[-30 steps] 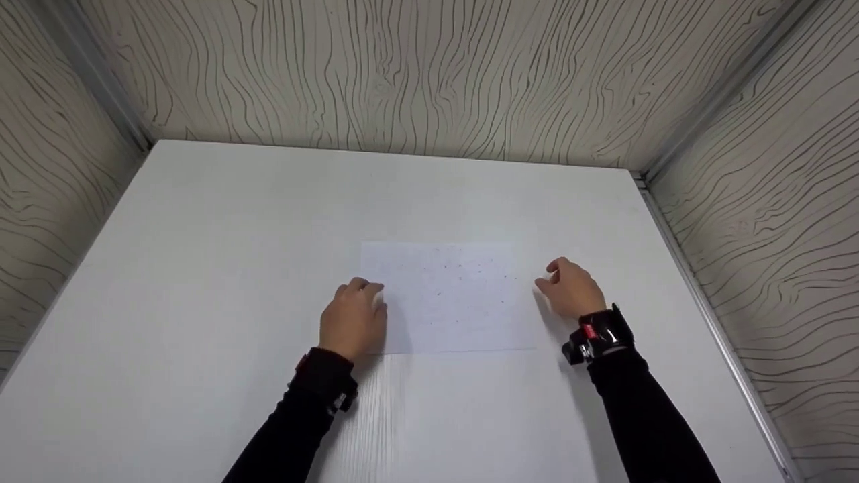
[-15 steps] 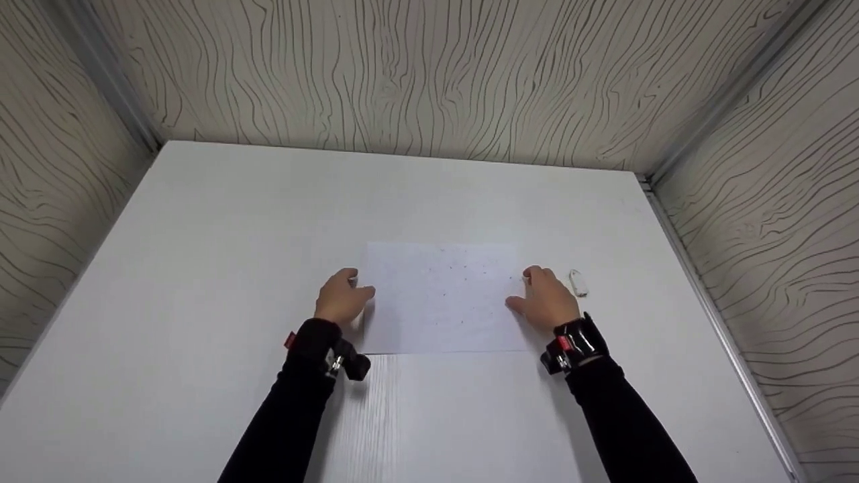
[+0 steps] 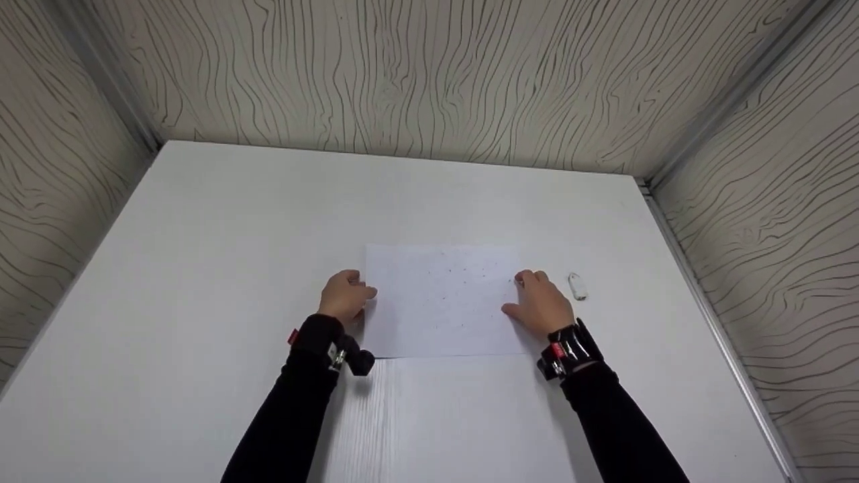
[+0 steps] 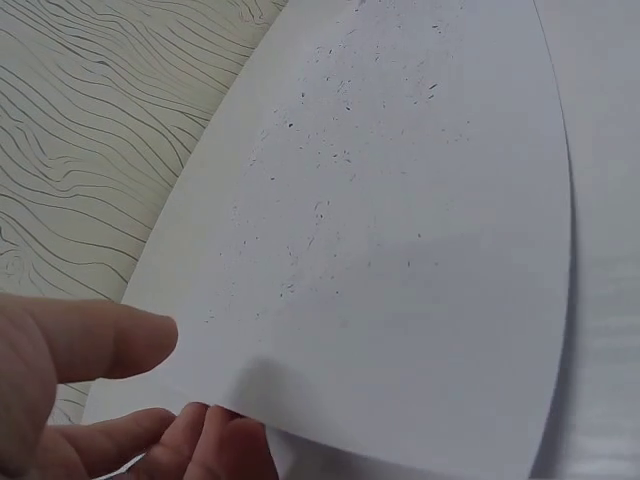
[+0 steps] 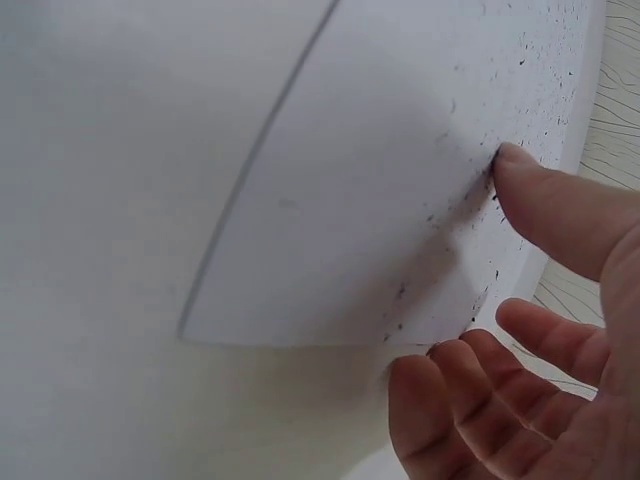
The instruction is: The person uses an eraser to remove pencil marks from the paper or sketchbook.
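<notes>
A white sheet of paper (image 3: 443,302), strewn with small dark crumbs, lies on the white table. My left hand (image 3: 344,297) is at its left edge. In the left wrist view the fingertips (image 4: 235,440) reach under the edge, while the thumb (image 4: 140,340) stands apart above them. At the right edge is my right hand (image 3: 542,305). Its thumb (image 5: 540,195) reaches over the sheet and its other fingers (image 5: 440,395) lie along the edge, loosely bent. Just right of that hand sits a small white block (image 3: 577,286) that looks like an eraser.
Wood-grain patterned panels (image 3: 416,74) enclose the white table (image 3: 235,268) at the back and sides, with metal rails at the corners. Each wrist bears a black strapped camera, the left one (image 3: 359,362) hanging close to the sheet's lower left corner.
My right hand has moved left to the paper's right edge, and the white block now shows on the table beside it. My left hand has drawn back slightly to the left edge.
</notes>
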A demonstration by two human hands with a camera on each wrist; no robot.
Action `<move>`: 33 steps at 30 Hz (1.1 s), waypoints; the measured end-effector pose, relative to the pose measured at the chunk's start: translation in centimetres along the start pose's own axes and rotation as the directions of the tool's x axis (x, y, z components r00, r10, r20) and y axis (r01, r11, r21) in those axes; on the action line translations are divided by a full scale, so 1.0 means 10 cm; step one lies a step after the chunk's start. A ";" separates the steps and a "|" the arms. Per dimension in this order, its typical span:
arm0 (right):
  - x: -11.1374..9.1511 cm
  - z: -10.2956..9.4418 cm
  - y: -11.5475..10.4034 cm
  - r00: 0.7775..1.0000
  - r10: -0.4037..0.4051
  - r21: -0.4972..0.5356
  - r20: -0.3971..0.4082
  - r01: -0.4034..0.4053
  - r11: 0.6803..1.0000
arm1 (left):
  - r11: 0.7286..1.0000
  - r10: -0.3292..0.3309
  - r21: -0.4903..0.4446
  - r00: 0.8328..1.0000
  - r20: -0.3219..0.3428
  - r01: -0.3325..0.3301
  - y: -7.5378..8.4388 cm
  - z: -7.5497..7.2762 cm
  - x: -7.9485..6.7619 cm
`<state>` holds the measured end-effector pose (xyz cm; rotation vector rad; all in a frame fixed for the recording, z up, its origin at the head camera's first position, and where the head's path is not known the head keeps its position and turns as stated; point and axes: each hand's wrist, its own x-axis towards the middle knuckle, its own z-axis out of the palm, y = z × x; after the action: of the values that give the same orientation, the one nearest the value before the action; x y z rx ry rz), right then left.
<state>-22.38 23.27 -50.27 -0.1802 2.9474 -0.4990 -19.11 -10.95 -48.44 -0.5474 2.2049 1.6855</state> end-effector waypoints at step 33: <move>-0.05 0.01 0.26 0.990 0.049 0.277 -0.129 -0.011 0.961 | 0.926 -0.126 -0.354 0.991 0.037 0.131 0.01 0.17 0.07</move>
<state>-22.12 25.73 -51.17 -0.0713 2.9597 -0.9441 -19.73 -9.36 -49.16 -0.7483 1.8142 2.0201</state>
